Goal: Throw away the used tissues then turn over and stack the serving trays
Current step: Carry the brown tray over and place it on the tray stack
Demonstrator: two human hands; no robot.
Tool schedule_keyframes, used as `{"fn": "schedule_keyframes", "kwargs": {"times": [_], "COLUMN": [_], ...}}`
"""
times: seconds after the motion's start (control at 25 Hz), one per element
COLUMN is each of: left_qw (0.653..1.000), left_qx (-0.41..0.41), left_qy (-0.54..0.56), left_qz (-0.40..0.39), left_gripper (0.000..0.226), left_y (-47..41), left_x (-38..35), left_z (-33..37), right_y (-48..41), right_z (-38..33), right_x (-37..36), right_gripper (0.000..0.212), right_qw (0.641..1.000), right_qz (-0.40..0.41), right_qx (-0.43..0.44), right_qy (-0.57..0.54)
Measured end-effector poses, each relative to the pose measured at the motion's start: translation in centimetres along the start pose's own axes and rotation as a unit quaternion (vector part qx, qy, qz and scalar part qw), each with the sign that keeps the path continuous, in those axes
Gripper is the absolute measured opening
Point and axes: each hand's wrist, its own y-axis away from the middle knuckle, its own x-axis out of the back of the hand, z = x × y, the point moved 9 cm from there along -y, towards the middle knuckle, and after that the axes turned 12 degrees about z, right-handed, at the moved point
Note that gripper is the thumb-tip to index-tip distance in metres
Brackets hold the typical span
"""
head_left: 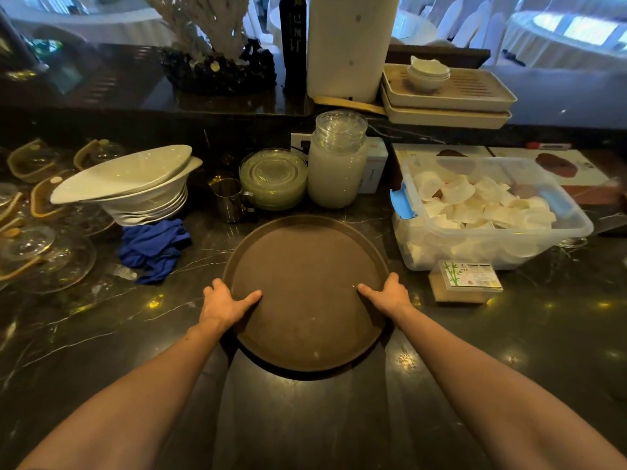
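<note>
Both grips were closed on the round brown serving tray (305, 293): the left hand (225, 301) clasped its left rim with the thumb laid across the inside, and the right hand (390, 293) clasped the right rim the same way. The tray sat face up on the dark marble surface (101, 334). A crumpled blue cloth (152, 249) lay left of the tray, a clear plastic bin (488, 212) of white cups to its right, and stacked glass plates (273, 178) just behind it.

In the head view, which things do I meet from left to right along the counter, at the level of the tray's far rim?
Stack of white dishes → blue cloth → round brown tray → clear plastic bin.
</note>
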Motion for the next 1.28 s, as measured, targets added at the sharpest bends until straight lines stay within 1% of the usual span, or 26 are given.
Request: {"fn": "schedule_keyframes", "kwargs": {"times": [0.16, 0.36, 0.52, 0.6, 0.68, 0.84, 0.92, 1.04, 1.16, 1.2, 1.28], "left_qw": [1.0, 0.996, 0.991, 0.99, 0.987, 0.98, 0.976, 0.97, 0.964, 0.962, 0.957], "left_qx": [0.007, 0.008, 0.003, -0.01, -0.022, -0.032, -0.031, -0.029, -0.031, -0.03, -0.026], "left_qy": [0.023, 0.06, 0.099, 0.105, 0.112, 0.149, 0.163, 0.187, 0.212, 0.217, 0.231], "left_qz": [0.0, 0.061, 0.086, 0.098, 0.11, 0.131, 0.142, 0.154, 0.159, 0.162, 0.175], "left_gripper": [0.104, 0.095, 0.093, 0.085, 0.081, 0.079, 0.08, 0.078, 0.081, 0.083, 0.083], "left_y": [-0.2, 0.8, 0.9, 1.2, 1.7, 3.1, 3.4, 3.6, 3.9, 4.1, 4.7], "left_x": [0.0, 1.1, 3.4, 4.6, 5.5, 7.4, 8.4, 10.1, 12.2, 12.9, 14.1], "left_z": [0.1, 0.0, 0.9, 1.4, 1.7, 1.8, 1.5, 0.9, -0.1, -0.5, -1.5], "right_y": [-0.1, 0.8, 2.1, 2.9, 3.8, 5.7, 6.7, 8.4, 10.3, 10.8, 11.8], "right_z": [0.5, 0.8, 0.4, 0.5, 0.5, -0.4, -1.2, -2.6, -4.3, -4.9, -6.0], "right_x": [0.1, 0.5, 1.3, 1.7, 2.3, 4.1, 5.1, 6.1, 7.1, 7.4, 8.0], "right_gripper": [0.097, 0.097, 0.094, 0.094, 0.091, 0.074, 0.071, 0.082, 0.083, 0.083, 0.077], "right_qw": [1.0, 0.997, 0.993, 0.99, 0.985, 0.969, 0.959, 0.95, 0.946, 0.945, 0.943], "right_qz": [0.015, 0.052, 0.08, 0.093, 0.104, 0.115, 0.113, 0.109, 0.115, 0.115, 0.113], "right_qx": [-0.017, -0.03, -0.026, -0.031, -0.036, -0.034, -0.027, -0.014, 0.003, 0.009, 0.027], "right_qy": [-0.006, -0.045, -0.079, -0.104, -0.13, -0.215, -0.257, -0.292, -0.302, -0.306, -0.311]}}
